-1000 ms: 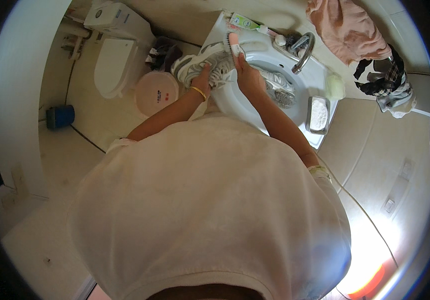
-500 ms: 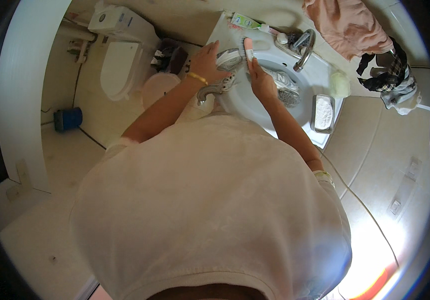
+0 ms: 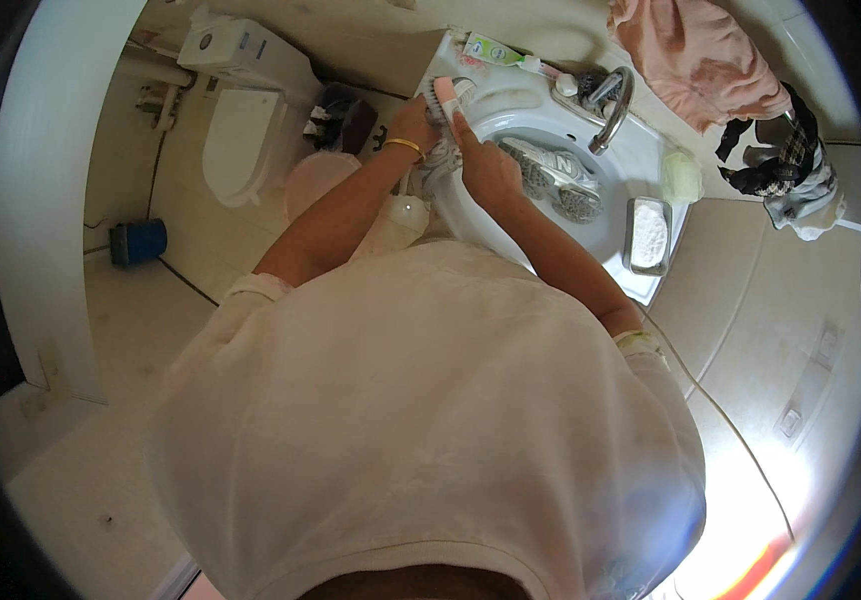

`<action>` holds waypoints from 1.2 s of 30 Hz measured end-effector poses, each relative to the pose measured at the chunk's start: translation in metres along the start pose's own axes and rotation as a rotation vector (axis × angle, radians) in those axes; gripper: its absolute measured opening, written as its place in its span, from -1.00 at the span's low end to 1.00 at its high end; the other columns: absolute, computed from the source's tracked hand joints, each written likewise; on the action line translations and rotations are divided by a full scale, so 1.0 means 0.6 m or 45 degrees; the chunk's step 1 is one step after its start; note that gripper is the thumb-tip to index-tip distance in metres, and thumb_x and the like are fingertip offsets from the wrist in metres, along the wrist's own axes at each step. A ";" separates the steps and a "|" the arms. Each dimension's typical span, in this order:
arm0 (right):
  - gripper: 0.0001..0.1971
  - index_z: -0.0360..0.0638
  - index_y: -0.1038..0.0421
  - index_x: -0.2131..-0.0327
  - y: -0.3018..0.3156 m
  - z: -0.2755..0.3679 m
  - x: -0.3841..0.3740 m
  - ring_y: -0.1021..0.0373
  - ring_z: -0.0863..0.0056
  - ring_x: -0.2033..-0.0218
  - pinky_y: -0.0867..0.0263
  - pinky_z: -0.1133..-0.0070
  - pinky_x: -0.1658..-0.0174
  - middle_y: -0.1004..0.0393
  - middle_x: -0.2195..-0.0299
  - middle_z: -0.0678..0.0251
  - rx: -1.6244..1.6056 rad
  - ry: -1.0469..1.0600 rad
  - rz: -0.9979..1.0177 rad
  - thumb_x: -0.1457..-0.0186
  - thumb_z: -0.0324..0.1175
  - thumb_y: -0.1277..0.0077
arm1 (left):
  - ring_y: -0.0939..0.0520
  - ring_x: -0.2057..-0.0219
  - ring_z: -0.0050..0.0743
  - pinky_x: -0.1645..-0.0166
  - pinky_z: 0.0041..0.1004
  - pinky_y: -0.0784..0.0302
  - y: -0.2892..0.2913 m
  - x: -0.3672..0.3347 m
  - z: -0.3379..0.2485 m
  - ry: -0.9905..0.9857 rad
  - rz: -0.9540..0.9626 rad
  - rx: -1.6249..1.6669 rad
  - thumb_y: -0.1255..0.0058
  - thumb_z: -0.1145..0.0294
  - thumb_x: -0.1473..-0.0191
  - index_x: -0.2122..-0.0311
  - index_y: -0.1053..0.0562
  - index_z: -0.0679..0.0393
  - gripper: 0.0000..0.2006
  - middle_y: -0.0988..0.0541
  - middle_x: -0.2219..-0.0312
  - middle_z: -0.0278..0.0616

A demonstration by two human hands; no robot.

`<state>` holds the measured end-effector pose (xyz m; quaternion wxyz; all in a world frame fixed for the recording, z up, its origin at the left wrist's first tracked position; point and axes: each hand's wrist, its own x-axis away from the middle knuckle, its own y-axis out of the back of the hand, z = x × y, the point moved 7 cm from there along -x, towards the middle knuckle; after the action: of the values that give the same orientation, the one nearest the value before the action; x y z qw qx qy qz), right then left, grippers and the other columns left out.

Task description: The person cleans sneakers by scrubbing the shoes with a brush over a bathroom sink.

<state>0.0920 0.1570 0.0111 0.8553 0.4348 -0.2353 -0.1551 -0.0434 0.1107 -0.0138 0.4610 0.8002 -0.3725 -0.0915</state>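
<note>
My right hand point(image 3: 492, 172) is wrapped round a pink-and-white scrub brush point(image 3: 447, 96), its grey bristles turned to the left. At the left end of the washbasin point(image 3: 616, 245), my left hand point(image 3: 414, 127) grips a grey-and-white sneaker point(image 3: 443, 156). The brush head lies over that sneaker close to my left fingers, which it partly hides; I cannot tell whether the bristles touch the shoe. Down in the bowl rests a second grey-and-white sneaker point(image 3: 563, 168), its patterned grey sole partly showing.
A chrome faucet point(image 3: 615, 112) arches over the bowl. On the right rim sits a dish of white powder point(image 3: 648, 236) beside a pale green lump point(image 3: 682, 178). A green tube point(image 3: 493, 48) lies along the back ledge. The toilet point(image 3: 241, 140) and a pink bucket point(image 3: 321, 183) stand left.
My right hand has brought the brush left, over the sneaker in my left hand. That sneaker has been turned, and my left fingers have drawn in around it.
</note>
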 end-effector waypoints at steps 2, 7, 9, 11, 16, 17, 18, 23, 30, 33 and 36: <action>-0.45 0.18 0.15 -0.13 -0.002 -0.014 -0.015 -0.37 0.03 0.41 -0.25 0.24 0.33 -0.41 0.45 -0.05 -0.006 -0.074 0.022 -0.03 -0.38 0.34 | -0.40 0.18 0.00 0.13 -0.27 -0.31 0.003 -0.004 -0.012 -0.189 0.026 -0.087 -0.12 0.33 0.28 0.24 -0.32 0.24 -0.58 -0.39 0.20 0.06; -0.43 -0.03 0.19 -0.13 -0.030 -0.120 -0.137 -0.34 -0.01 0.28 -0.24 0.25 0.21 -0.37 0.30 -0.10 -0.284 -0.150 -0.106 0.01 -0.38 0.34 | -0.36 0.09 -0.06 0.05 -0.32 -0.28 -0.033 -0.010 -0.035 -0.193 0.029 -0.122 -0.12 0.32 0.28 0.06 -0.22 0.21 -0.41 -0.32 0.08 0.04; -0.43 -0.07 0.20 -0.13 -0.054 -0.111 -0.133 -0.32 -0.03 0.26 -0.22 0.25 0.19 -0.35 0.29 -0.15 -0.323 -0.093 -0.094 0.00 -0.39 0.36 | -0.36 0.08 -0.07 0.05 -0.33 -0.28 -0.038 -0.013 -0.019 -0.233 0.013 0.008 -0.12 0.32 0.28 0.00 -0.18 0.20 -0.34 -0.33 0.08 0.04; -0.40 -0.06 0.30 -0.14 -0.028 -0.015 -0.049 -0.32 -0.07 0.27 -0.18 0.23 0.17 -0.32 0.30 -0.23 -0.269 0.008 0.077 0.00 -0.42 0.40 | -0.38 0.08 -0.06 0.03 -0.37 -0.28 -0.041 -0.012 0.030 -0.004 0.118 0.126 -0.11 0.33 0.25 -0.07 -0.09 0.23 -0.28 -0.34 0.10 0.07; -0.44 -0.02 0.21 -0.13 -0.155 -0.252 -0.184 -0.25 -0.05 0.14 -0.19 0.26 0.16 -0.23 0.14 -0.19 -0.404 0.006 -0.429 -0.02 -0.41 0.34 | -0.40 0.11 -0.04 0.05 -0.38 -0.30 -0.062 -0.024 -0.111 -0.297 0.244 0.027 -0.07 0.40 0.21 -0.07 -0.10 0.20 -0.33 -0.37 0.13 0.08; -0.46 -0.01 0.19 -0.12 -0.059 -0.095 -0.138 -0.25 -0.04 0.14 -0.19 0.29 0.14 -0.21 0.11 -0.19 -0.692 -0.317 0.092 -0.04 -0.37 0.32 | -0.40 0.11 -0.04 0.05 -0.38 -0.30 -0.035 -0.006 -0.003 -0.131 0.132 0.066 -0.06 0.44 0.21 -0.08 -0.10 0.18 -0.33 -0.37 0.12 0.07; -0.46 -0.01 0.19 -0.12 -0.071 -0.108 -0.123 -0.25 -0.04 0.14 -0.19 0.29 0.14 -0.21 0.11 -0.19 -0.690 -0.337 0.064 -0.04 -0.37 0.32 | -0.40 0.11 -0.04 0.05 -0.38 -0.30 -0.037 -0.009 -0.012 -0.162 0.145 0.071 -0.06 0.44 0.21 -0.08 -0.10 0.18 -0.33 -0.37 0.12 0.07; -0.39 -0.30 0.28 -0.11 -0.065 -0.020 -0.041 -0.27 -0.03 0.16 -0.15 0.37 0.06 -0.09 0.04 -0.23 -0.452 -0.044 0.165 0.01 -0.42 0.32 | -0.42 0.13 -0.12 0.05 -0.38 -0.31 -0.037 -0.017 0.020 -0.021 0.151 -0.011 -0.12 0.32 0.25 -0.04 -0.14 0.19 -0.32 -0.37 0.13 0.04; -0.44 -0.22 0.07 -0.09 -0.173 -0.150 -0.137 -0.29 0.12 0.17 -0.24 0.43 0.19 -0.28 0.21 -0.19 0.061 -0.008 0.170 -0.01 -0.25 0.23 | -0.45 0.17 -0.07 0.08 -0.36 -0.34 -0.041 -0.024 -0.038 -0.195 0.185 0.046 -0.07 0.43 0.22 -0.08 -0.10 0.11 -0.33 -0.38 0.14 0.07; -0.36 -0.61 0.29 -0.04 -0.111 -0.022 -0.051 -0.31 0.08 0.21 -0.26 0.45 0.20 -0.19 0.13 -0.23 -0.088 0.281 0.021 0.03 -0.43 0.23 | -0.45 0.18 -0.08 0.10 -0.34 -0.34 -0.033 -0.022 0.030 -0.026 0.195 0.041 -0.07 0.41 0.21 -0.08 -0.10 0.13 -0.33 -0.39 0.14 0.07; -0.44 -0.49 0.10 -0.02 -0.059 -0.035 -0.079 -0.32 0.16 0.21 -0.19 0.43 0.12 -0.28 0.17 -0.08 -0.648 -0.150 0.149 0.02 -0.39 0.20 | -0.46 0.20 -0.11 0.11 -0.35 -0.35 -0.033 -0.018 -0.001 -0.201 0.125 -0.055 -0.10 0.35 0.23 -0.08 -0.09 0.14 -0.29 -0.40 0.15 0.06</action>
<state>0.0612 0.1731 -0.0412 0.9294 0.1816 -0.2628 -0.1847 -0.0403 0.1243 -0.0318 0.4514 0.7610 -0.4445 -0.1396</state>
